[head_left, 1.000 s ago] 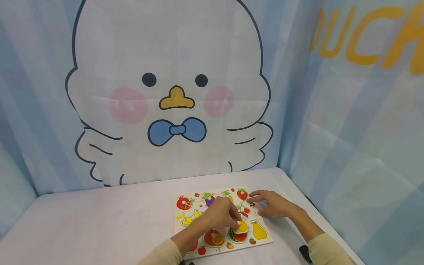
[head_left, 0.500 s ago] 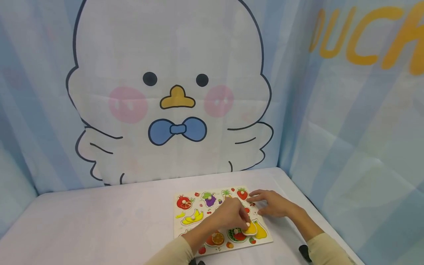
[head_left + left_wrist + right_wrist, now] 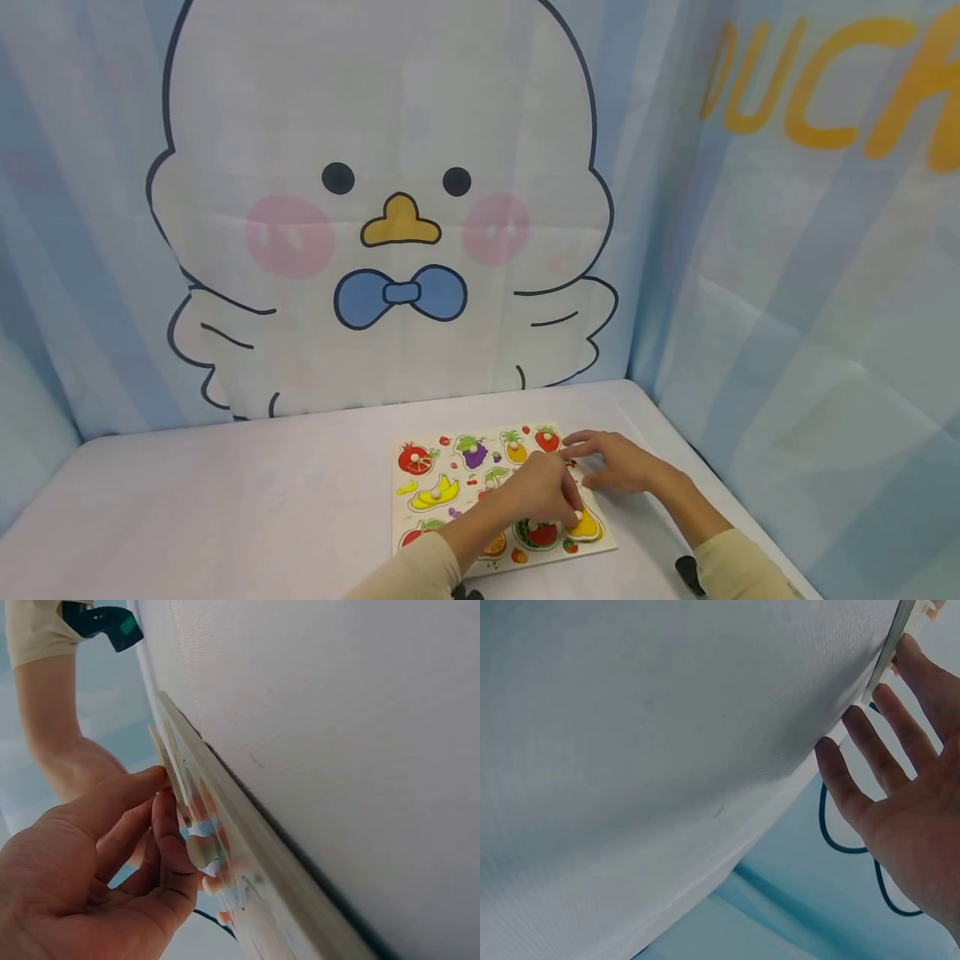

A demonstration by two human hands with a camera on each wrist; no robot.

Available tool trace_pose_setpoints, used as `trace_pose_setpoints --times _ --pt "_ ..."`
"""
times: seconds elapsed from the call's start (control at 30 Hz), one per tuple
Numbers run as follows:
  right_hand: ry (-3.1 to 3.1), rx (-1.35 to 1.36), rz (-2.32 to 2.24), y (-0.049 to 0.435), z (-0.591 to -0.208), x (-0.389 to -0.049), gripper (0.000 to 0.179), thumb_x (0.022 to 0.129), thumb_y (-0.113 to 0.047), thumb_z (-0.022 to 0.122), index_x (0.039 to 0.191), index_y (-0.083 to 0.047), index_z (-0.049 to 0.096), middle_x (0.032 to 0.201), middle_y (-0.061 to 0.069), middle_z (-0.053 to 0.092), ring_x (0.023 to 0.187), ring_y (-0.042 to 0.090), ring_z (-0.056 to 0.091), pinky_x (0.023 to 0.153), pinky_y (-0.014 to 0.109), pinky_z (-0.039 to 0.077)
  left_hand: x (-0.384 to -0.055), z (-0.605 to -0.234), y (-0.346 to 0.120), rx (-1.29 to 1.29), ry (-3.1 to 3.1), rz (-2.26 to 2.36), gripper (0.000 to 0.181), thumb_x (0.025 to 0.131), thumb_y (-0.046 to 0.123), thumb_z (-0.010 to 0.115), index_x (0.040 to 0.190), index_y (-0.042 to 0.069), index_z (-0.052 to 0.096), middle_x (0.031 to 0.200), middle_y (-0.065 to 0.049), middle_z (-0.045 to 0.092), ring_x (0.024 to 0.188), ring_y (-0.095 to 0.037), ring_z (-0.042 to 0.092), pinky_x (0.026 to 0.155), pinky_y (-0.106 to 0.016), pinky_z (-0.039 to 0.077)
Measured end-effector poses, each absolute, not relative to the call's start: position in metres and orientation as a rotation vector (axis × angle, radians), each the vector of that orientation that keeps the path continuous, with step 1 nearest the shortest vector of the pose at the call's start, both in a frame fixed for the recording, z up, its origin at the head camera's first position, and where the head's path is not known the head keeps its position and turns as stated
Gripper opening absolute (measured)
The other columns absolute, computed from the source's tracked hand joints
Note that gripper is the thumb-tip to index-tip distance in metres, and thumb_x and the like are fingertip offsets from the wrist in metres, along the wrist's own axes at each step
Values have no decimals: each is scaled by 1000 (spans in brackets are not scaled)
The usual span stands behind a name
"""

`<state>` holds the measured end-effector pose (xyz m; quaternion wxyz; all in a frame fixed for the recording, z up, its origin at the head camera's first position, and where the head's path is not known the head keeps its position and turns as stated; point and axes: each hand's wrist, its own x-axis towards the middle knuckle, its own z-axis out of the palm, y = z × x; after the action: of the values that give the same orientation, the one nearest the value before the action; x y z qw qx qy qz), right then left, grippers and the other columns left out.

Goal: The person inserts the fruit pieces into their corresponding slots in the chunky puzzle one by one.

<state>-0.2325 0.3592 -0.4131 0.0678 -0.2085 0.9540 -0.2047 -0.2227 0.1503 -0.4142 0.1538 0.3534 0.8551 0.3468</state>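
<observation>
In the head view a pale fruit puzzle board (image 3: 399, 518) lies on the white-covered table. My left hand (image 3: 542, 492) reaches across it and pinches the knob of a yellow pear puzzle piece (image 3: 589, 528) between thumb and fingertips. This piece is over the pear-shaped place at the board's near right. The left wrist view shows the thin piece (image 3: 180, 796) edge-on, tilted close over the board. My right hand (image 3: 618, 463) rests at the board's right edge, fingers spread and nearly straight. In the right wrist view its fingertips are right at the board's edge (image 3: 891, 652).
Knobbed pieces sit on the board, among them grapes (image 3: 473, 452), bananas (image 3: 437, 493) and a watermelon (image 3: 537, 535). A hanging cloth with a printed duck (image 3: 405, 350) stands behind the table (image 3: 225, 508), and another cloth (image 3: 810, 333) is along the right side.
My left hand has carried the pear piece rightward, from over the watermelon to over the pear-shaped place. My right hand has stayed at the board's right edge.
</observation>
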Motion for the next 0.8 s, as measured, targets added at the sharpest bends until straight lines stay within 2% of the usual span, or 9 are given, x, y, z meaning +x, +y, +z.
trace_pose_setpoints --times 0.53,0.8 --pt "2875 -586 -634 358 -413 -233 43 88 -6 80 130 -16 74 145 11 61 137 45 52 111 70 39 -225 -420 155 968 2426 995 7 84 14 87 81 16 82 70 11 71 69 -2 59 63 -16 53" --pt "2877 -634 -610 359 -413 -233 45 88 -6 79 132 -13 73 146 14 61 138 47 51 111 71 38 -226 -420 153 963 2400 1042 6 83 12 88 81 14 82 70 10 73 67 -3 58 61 -15 49"
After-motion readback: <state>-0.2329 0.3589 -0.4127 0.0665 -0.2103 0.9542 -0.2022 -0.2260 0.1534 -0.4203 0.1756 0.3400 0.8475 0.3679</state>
